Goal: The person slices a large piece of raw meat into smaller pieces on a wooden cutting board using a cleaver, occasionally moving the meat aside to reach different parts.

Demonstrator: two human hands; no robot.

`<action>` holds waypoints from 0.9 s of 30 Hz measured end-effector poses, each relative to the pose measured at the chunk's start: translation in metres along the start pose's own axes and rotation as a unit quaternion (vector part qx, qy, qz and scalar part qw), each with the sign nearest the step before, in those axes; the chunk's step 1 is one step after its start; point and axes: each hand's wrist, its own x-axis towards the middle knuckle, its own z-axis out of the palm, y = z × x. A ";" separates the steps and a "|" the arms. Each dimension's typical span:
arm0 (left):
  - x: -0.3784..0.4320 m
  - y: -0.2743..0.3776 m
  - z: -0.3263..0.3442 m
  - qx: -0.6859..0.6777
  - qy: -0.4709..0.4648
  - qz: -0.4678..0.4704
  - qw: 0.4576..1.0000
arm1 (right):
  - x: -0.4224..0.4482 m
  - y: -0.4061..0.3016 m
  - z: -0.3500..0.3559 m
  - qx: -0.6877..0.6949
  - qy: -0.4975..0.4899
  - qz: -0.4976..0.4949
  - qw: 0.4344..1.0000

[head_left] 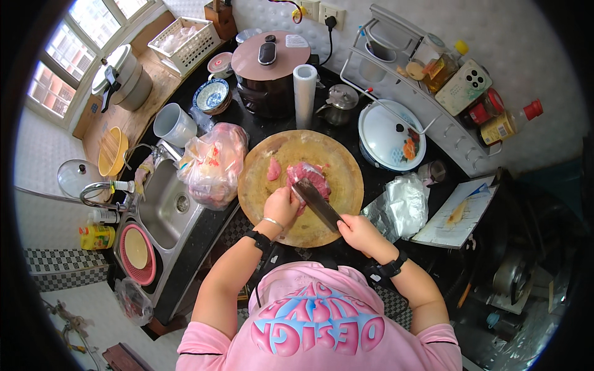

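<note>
A piece of raw red meat (312, 177) lies near the middle of a round wooden chopping board (260, 211). My left hand (281, 207) holds the near left end of the meat, its fingers bent around it. In my right hand (364, 232) is the handle of a cleaver (318, 205), whose dark blade slants across the meat close to my left fingertips. How deep the edge sits cannot be seen. A smaller piece of meat (274, 169) lies apart, to the left on the board.
Left of the board, a full plastic bag (214, 167) stands beside the steel sink (160, 211). Behind are an electric pressure cooker (270, 69) and a roll of plastic film (304, 97). To the right are a lidded enamel pot (390, 134) and clear plastic bags (406, 201).
</note>
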 end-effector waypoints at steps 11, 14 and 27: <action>0.002 -0.010 0.001 0.013 0.028 0.012 0.999 | 0.067 0.005 0.035 0.301 -0.046 0.099 0.947; 0.004 -0.018 -0.006 0.019 0.040 0.023 0.999 | 0.060 0.007 0.034 0.305 -0.072 0.129 0.941; -0.003 -0.027 -0.027 0.029 0.007 0.012 0.999 | 0.069 -0.013 0.061 0.288 0.030 0.083 0.954</action>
